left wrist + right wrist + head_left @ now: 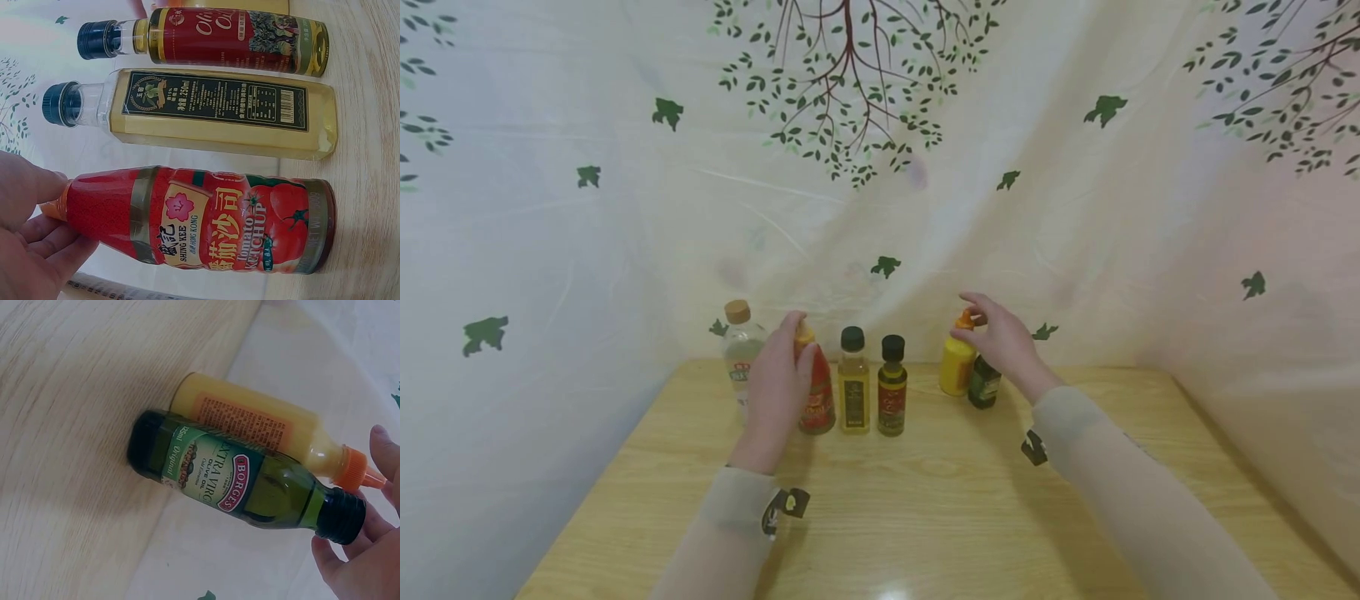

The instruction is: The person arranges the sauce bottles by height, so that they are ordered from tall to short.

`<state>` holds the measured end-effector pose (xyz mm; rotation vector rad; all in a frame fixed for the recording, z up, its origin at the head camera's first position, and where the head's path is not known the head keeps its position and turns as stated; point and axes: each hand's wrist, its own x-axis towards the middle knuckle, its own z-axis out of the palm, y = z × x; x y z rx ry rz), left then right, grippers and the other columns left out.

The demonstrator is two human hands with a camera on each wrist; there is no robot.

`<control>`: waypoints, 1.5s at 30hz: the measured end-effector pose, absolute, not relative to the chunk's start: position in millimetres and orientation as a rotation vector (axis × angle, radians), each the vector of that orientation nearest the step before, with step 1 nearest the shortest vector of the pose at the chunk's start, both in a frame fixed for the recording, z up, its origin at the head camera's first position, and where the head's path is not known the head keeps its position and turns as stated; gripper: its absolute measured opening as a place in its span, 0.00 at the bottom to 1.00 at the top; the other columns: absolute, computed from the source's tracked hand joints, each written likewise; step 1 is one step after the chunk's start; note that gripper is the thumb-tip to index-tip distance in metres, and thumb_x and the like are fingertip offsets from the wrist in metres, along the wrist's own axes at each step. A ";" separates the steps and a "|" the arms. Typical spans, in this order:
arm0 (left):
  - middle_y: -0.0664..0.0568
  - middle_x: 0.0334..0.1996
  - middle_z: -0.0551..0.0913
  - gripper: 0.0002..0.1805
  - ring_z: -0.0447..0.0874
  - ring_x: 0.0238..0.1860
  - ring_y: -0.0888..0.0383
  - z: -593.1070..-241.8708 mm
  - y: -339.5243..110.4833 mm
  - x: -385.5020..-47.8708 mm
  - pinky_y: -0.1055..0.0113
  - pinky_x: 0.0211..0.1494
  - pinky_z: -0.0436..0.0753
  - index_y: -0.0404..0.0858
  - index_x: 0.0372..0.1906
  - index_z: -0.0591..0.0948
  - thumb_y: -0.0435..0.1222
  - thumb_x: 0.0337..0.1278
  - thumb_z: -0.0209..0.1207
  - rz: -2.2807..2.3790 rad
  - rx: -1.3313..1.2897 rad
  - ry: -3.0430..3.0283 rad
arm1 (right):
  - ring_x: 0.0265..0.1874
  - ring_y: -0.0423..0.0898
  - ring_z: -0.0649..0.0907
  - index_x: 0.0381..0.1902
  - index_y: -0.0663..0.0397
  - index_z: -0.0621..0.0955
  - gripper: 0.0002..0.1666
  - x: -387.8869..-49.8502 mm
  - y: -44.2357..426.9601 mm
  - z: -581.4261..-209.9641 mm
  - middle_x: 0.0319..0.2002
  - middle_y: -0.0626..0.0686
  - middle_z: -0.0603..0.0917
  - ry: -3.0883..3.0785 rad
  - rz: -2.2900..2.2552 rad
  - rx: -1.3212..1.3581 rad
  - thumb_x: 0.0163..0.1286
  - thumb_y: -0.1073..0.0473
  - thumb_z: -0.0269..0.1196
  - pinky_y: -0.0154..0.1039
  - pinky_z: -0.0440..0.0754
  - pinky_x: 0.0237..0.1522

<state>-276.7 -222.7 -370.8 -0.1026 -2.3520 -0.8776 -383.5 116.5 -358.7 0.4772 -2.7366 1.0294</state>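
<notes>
The left hand (775, 392) holds the red ketchup bottle (820, 400) by its orange-yellow top; in the left wrist view the thumb and fingers (56, 250) wrap its narrow end, and the ketchup bottle (206, 219) stands upright on the table. At the right, the right hand (1003, 337) has thumb and fingers around the orange nozzle of a yellow bottle (956, 367). A green olive oil bottle (983, 383) is close beside it; in the right wrist view its black cap (341, 515) overlaps the fingers, and whether they touch is unclear.
Between the hands stand a pale oil bottle (854, 396) and a red-labelled oil bottle (892, 396). A clear bottle (743, 342) with a tan cap is behind the left hand. The wooden table (895, 508) meets a leaf-patterned cloth (880, 217) at the back.
</notes>
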 end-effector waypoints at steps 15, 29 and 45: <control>0.37 0.60 0.86 0.28 0.87 0.56 0.38 -372.3 -222.8 -277.4 0.41 0.59 0.87 0.38 0.78 0.72 0.34 0.82 0.63 -0.874 -0.121 -2.350 | 0.67 0.64 0.81 0.86 0.48 0.66 0.44 -386.8 117.8 -366.1 0.75 0.64 0.77 -2.773 1.013 0.467 0.80 0.56 0.72 0.64 0.83 0.62; 0.38 0.59 0.86 0.27 0.88 0.55 0.39 -372.1 -222.7 -276.4 0.42 0.59 0.87 0.37 0.78 0.72 0.33 0.82 0.63 -0.869 -0.115 -2.354 | 0.64 0.64 0.82 0.86 0.47 0.66 0.44 -388.2 116.8 -368.7 0.72 0.65 0.80 -2.790 0.977 0.434 0.80 0.55 0.72 0.61 0.83 0.61; 0.36 0.60 0.86 0.28 0.87 0.56 0.37 -371.9 -222.8 -278.1 0.40 0.59 0.87 0.37 0.79 0.72 0.33 0.82 0.63 -0.870 -0.106 -2.355 | 0.61 0.63 0.84 0.85 0.51 0.68 0.41 -388.9 117.1 -370.8 0.69 0.66 0.83 -2.784 0.945 0.445 0.81 0.58 0.70 0.62 0.83 0.62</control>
